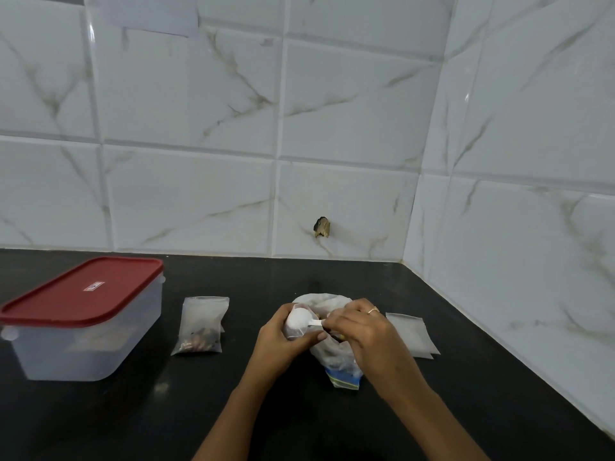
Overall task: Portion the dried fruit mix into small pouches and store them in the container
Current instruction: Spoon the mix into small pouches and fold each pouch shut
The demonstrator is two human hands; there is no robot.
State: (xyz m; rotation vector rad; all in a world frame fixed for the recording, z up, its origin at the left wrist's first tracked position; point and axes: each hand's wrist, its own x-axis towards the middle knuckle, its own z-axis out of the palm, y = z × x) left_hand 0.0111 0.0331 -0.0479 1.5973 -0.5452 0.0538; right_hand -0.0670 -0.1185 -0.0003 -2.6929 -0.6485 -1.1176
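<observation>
Around the bag of mix (336, 356) on my counter (159, 414).
Filled pouch (200, 327) at the bag's nine o'clock, lidded container (83, 331) farther out that way, empty pouches (414, 334) near at three; over its mouth my left hand (283, 342) holds a small pouch (294, 331), my right hand (361, 331) the scoop (300, 317) in it.

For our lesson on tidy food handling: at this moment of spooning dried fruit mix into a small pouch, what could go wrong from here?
1. The white spoon looks wide for the small pouch gripped by the left hand; pieces may spill onto the black counter.
2. The big bag lies open under both hands; the right hand, holding the spoon, could knock it.
</observation>
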